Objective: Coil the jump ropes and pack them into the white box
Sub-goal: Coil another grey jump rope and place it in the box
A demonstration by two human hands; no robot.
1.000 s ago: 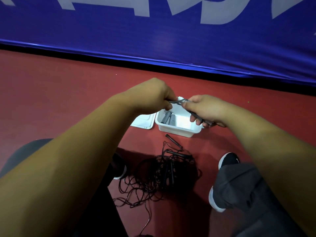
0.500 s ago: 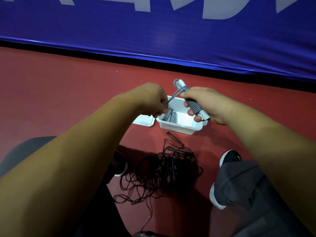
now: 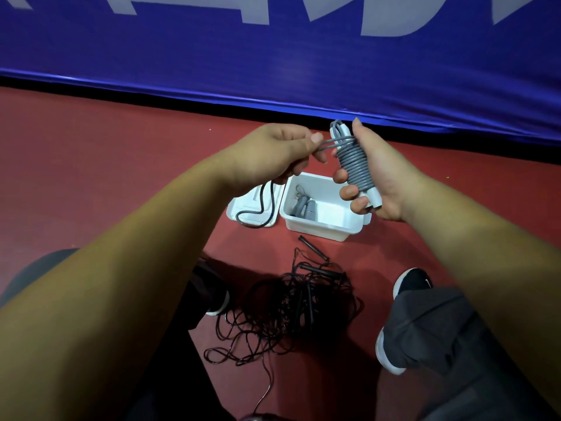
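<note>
- Left hand (image 3: 270, 156): curled, thumb and fingers pinching the loose end loop of the grey rope (image 3: 353, 165), which runs across to the right hand.
- Lid (image 3: 247, 202): lies below the left hand, just beside the box. A dark cord (image 3: 274, 208) hangs from under that hand onto it; I cannot tell whether it belongs to the grey rope.
- Black ropes (image 3: 303, 299): a loose tangle on the floor, below both hands and nearer the person, not yet coiled. The cord looks thin and limp and will likely snag, so it is best lifted by a stiff handle.
- Box (image 3: 318, 230): below and between the hands, open. It holds one wound grey bundle (image 3: 303, 206) at its left side, with room left.
- Right hand (image 3: 385, 183): closed round the grey rope, whose cord is wound tightly about its handles. It is probably light and springy. The turns may loosen unless the end is tucked in, so grip round the coil's middle.
</note>
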